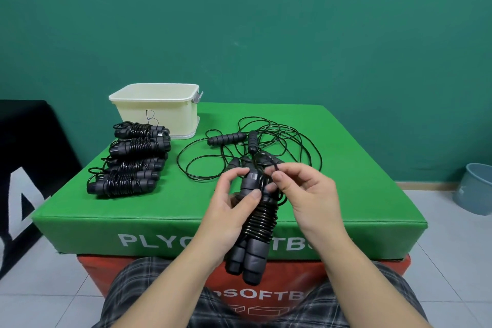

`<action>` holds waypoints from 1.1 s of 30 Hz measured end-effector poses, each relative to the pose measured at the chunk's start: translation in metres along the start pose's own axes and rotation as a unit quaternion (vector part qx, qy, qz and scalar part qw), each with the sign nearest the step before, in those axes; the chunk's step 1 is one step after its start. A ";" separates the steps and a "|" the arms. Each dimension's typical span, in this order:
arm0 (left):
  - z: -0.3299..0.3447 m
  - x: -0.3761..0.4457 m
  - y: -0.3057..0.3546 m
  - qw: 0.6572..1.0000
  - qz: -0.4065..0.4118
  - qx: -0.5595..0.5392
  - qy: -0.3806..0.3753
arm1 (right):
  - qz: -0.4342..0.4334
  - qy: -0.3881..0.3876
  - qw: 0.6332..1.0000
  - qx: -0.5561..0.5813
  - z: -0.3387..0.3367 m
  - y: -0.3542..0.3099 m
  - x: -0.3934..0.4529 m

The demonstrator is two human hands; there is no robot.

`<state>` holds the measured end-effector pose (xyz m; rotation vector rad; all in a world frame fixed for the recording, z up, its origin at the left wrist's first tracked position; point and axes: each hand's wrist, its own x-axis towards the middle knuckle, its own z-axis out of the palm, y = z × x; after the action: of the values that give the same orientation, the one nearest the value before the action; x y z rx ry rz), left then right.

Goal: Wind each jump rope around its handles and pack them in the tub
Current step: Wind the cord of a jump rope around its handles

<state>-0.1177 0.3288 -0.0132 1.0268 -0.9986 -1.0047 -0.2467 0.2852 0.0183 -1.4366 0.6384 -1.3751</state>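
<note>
My left hand [231, 204] grips a pair of black jump rope handles [253, 250] held together, with black cord coiled around their middle. My right hand [306, 189] pinches the loose end of that cord near the top of the handles. Behind my hands lies an unwound jump rope [239, 138] with its cord in loose loops on the green box. Several wound jump ropes [130, 162] lie in a row at the left. The cream tub [159, 112] stands behind them at the back left, its inside hidden from here.
The green padded box [159, 210] rests on a red box [292, 282] in front of my knees. A grey-blue bucket [475, 189] stands on the tiled floor at the right. A black pad [26, 141] leans at the left, and a green wall runs behind.
</note>
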 end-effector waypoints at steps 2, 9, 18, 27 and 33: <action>0.001 -0.001 -0.001 1.000 0.004 0.006 -0.002 | 0.010 -0.015 1.000 0.006 0.003 -0.004 -0.001; -0.007 0.005 -0.002 0.999 0.010 0.034 0.033 | 0.053 -0.096 0.992 -0.068 -0.008 -0.011 0.003; -0.012 0.009 0.002 0.995 0.049 0.070 0.047 | 0.112 -0.083 0.990 -0.006 -0.004 -0.015 0.006; -0.008 0.007 -0.005 0.982 0.085 0.127 0.109 | 0.023 0.047 0.958 -0.283 0.006 0.008 0.000; -0.015 0.006 -0.013 0.981 0.061 0.136 0.123 | -0.134 0.020 0.883 -0.450 0.011 0.026 -0.008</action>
<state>-0.1044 0.3229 -0.0283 1.2648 -0.9958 -0.6331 -0.2317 0.2864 -0.0069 -2.2995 1.2457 -1.3703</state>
